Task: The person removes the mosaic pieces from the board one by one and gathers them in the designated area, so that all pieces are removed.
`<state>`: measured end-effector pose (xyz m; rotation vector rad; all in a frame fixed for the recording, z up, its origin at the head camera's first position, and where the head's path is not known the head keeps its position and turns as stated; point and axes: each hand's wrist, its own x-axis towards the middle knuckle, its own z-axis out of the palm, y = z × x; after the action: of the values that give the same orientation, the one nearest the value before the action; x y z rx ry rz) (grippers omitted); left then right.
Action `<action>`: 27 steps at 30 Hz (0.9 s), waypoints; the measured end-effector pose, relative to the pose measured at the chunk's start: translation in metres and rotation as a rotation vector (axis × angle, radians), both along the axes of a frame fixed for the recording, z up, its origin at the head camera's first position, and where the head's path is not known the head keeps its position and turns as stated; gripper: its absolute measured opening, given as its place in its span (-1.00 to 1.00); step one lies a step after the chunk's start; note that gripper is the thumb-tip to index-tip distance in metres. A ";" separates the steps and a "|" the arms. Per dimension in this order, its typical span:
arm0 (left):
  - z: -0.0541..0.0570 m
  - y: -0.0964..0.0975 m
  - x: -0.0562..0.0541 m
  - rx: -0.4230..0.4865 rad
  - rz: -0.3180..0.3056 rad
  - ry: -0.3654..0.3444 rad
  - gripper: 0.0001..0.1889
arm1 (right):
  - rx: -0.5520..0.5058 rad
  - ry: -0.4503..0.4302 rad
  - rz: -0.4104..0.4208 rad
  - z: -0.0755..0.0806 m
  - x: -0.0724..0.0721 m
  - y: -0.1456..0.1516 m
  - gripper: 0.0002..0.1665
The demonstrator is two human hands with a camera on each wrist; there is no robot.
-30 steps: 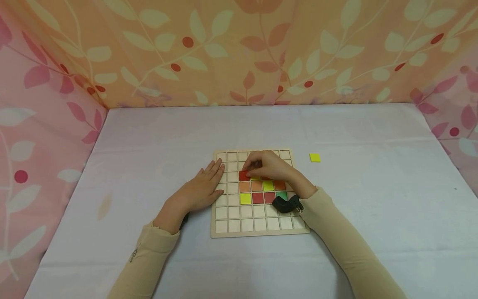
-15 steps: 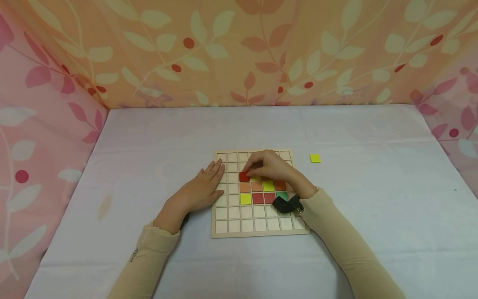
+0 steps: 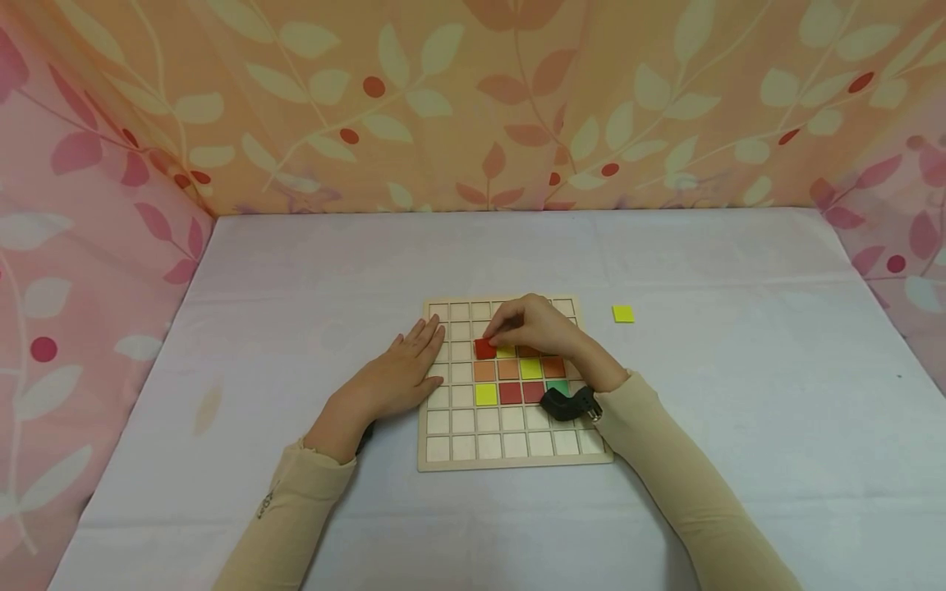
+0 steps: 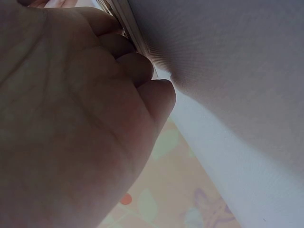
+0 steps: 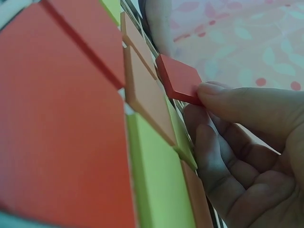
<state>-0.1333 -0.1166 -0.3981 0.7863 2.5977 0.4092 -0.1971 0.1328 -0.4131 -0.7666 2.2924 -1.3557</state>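
Note:
A square wooden grid board lies on the white-covered table, with red, orange, yellow and green square tiles in some middle cells. My right hand reaches over the board and pinches a red tile between thumb and fingers. In the right wrist view that red tile is tilted up, its near edge under the thumb. My left hand lies flat with its fingers on the board's left edge. The left wrist view shows the palm and fingertips against the board's side.
A loose yellow tile lies on the table right of the board. A black wrist device on the right arm hides part of the green tile and some cells. Patterned cloth rises behind the table.
The red tile has tilted slightly and shifted a little to the right with my right fingers. My left hand has stayed in place.

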 end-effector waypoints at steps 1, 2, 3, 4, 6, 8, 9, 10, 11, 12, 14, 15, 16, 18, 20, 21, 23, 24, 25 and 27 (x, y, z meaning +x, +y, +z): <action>0.000 0.000 0.000 0.000 0.000 0.000 -0.27 | 0.000 -0.001 -0.003 0.000 0.000 0.000 -0.94; 0.000 0.000 0.000 0.000 0.000 0.001 -0.27 | -0.001 -0.003 -0.006 0.000 0.000 0.001 -0.94; 0.000 0.000 0.000 -0.001 0.000 0.003 -0.27 | -0.001 -0.004 -0.008 0.000 -0.001 0.001 -0.94; -0.001 0.000 0.000 -0.001 0.000 0.004 -0.27 | -0.004 -0.007 -0.013 0.000 -0.001 0.002 -0.94; -0.001 0.000 0.000 0.000 0.000 0.003 -0.26 | -0.010 -0.019 -0.024 0.001 -0.001 0.003 -0.94; -0.001 0.000 0.000 0.001 -0.001 0.004 -0.26 | -0.013 -0.029 -0.034 0.001 -0.001 0.004 -0.94; -0.001 0.000 0.000 0.002 -0.001 0.003 -0.26 | -0.017 -0.033 -0.037 0.001 -0.001 0.005 -0.94; -0.001 0.000 0.000 0.003 -0.002 0.004 -0.26 | -0.022 -0.038 -0.041 0.001 -0.001 0.005 -0.94; -0.001 0.000 0.000 0.004 -0.002 0.005 -0.26 | -0.025 -0.041 -0.044 0.001 -0.001 0.006 -0.94; -0.001 0.000 0.000 0.002 -0.002 0.006 -0.26 | -0.030 -0.044 -0.047 0.001 -0.001 0.007 -0.94; -0.001 0.001 0.000 0.000 -0.002 0.008 -0.26 | -0.045 -0.054 -0.058 0.001 0.000 0.008 -0.94; -0.001 0.001 0.000 -0.001 -0.003 0.009 -0.27 | -0.055 -0.059 -0.065 0.002 0.000 0.009 -0.94; -0.002 0.001 0.000 -0.002 -0.004 0.010 -0.27 | -0.065 -0.065 -0.073 0.002 0.000 0.010 -0.94; -0.002 0.001 0.000 -0.005 -0.004 0.011 -0.27 | -0.086 -0.076 -0.088 0.002 0.001 0.011 -0.94; -0.002 0.001 0.000 -0.006 -0.004 0.011 -0.27 | -0.107 -0.091 -0.101 0.003 0.002 0.013 -0.92; -0.002 0.001 0.001 -0.004 -0.006 0.013 -0.27 | -0.118 -0.098 -0.106 0.003 0.002 0.014 -0.92; -0.001 0.001 0.001 -0.005 -0.006 0.014 -0.27 | -0.125 -0.103 -0.113 0.004 0.003 0.016 -0.91; -0.001 0.001 0.001 -0.009 -0.005 0.013 -0.27 | -0.129 -0.106 -0.116 0.004 0.004 0.018 -0.90; 0.000 0.001 0.001 -0.006 -0.006 0.014 -0.27 | -0.131 -0.109 -0.120 0.005 0.004 0.019 -0.91; 0.000 0.001 0.001 -0.009 -0.006 0.014 -0.27 | -0.140 -0.115 -0.128 0.006 0.005 0.022 -0.91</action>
<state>-0.1320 -0.1161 -0.3983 0.7962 2.6077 0.3918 -0.1916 0.1550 -0.4075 -0.5754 2.2080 -1.5880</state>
